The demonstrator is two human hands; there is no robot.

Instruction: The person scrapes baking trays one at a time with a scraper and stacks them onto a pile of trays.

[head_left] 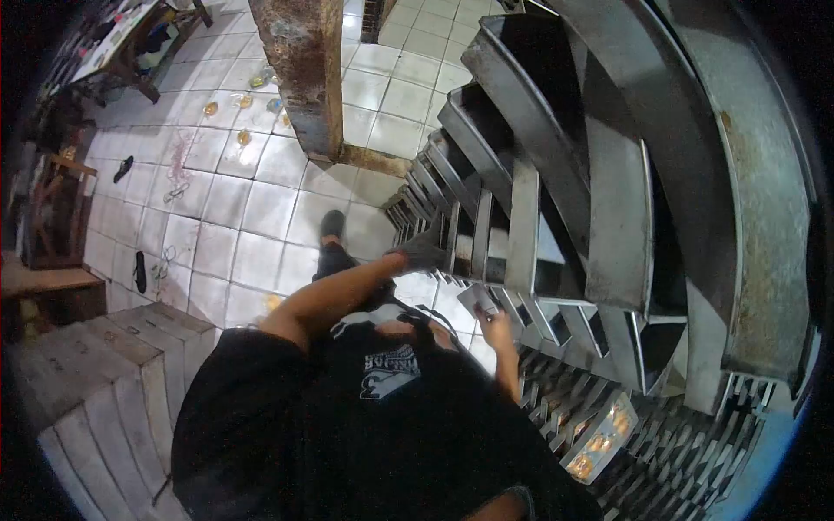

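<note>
A dark grey glove covers my left hand point(423, 252), which reaches across to the edge of a tall stack of grey metal trays point(526, 217). The glove touches the trays' near side, but its fingers blend into the dark metal, so their grip cannot be made out. Lower and closer to my body, my bare right hand point(495, 328) is closed on a small flat grey plate point(474, 300). That plate lies close beside the lower tray edges.
Behind the trays stands a rusty post point(304, 78) on the tiled floor point(261, 213). Stacked metal boxes point(104, 373) fill the lower left. Racked metal pieces point(678, 451) and a tray with orange-lit contents point(601, 441) sit lower right. A table point(122, 43) and sandals point(140, 271) are farther left.
</note>
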